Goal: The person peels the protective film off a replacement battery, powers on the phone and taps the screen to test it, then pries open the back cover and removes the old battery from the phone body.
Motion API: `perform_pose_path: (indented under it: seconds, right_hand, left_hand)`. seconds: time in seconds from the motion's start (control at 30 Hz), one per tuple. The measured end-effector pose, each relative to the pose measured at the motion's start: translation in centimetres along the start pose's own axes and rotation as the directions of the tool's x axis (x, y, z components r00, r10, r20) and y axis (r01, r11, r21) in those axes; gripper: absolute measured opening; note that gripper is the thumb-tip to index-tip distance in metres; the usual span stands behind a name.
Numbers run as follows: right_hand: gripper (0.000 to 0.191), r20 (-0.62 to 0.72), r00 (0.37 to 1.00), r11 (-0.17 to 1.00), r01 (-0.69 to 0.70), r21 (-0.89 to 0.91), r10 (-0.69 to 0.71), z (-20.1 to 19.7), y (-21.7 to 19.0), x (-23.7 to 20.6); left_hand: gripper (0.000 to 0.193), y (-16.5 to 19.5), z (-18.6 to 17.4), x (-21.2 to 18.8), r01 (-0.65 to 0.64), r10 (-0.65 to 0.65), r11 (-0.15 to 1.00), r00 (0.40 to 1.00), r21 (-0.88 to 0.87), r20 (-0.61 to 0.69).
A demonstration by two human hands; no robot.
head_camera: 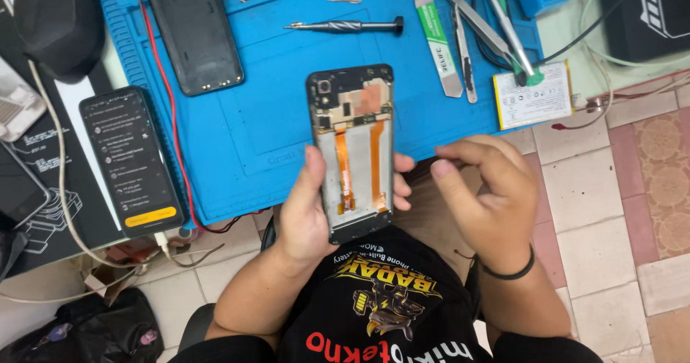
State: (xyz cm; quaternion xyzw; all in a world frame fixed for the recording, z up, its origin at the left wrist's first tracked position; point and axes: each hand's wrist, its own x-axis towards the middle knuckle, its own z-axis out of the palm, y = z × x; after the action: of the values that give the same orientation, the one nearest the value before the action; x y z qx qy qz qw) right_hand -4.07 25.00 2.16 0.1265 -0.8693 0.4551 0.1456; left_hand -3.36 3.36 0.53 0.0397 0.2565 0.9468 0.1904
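Orange flex cables face you because your left hand (305, 216) grips the opened phone (353, 151) upright off the surface's (273, 129) near edge, your right hand (485, 190) loosely curled and empty just beside it, screwdriver (345, 26) by the far edge.

Open mat (273, 118) lies bare between the back cover (192, 29) and the opened phone (353, 151), room to pass there. Up top, the screwdriver (345, 26) bars the way; to the right, pry tool (438, 43), tweezers (496, 21) and battery (533, 95) crowd close. A second phone (131, 160) blocks the left edge.
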Motion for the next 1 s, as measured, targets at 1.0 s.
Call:
perform_pose_path:
  seconds: [1.0]
  right_hand:
    - [0.027,-0.036,0.979,0.980,0.200,0.024,-0.199,2.6,-4.8,2.1]
  left_hand:
    - [0.066,-3.0,-0.8,-2.2,0.108,-0.101,0.983,0.993,0.149,-0.056]
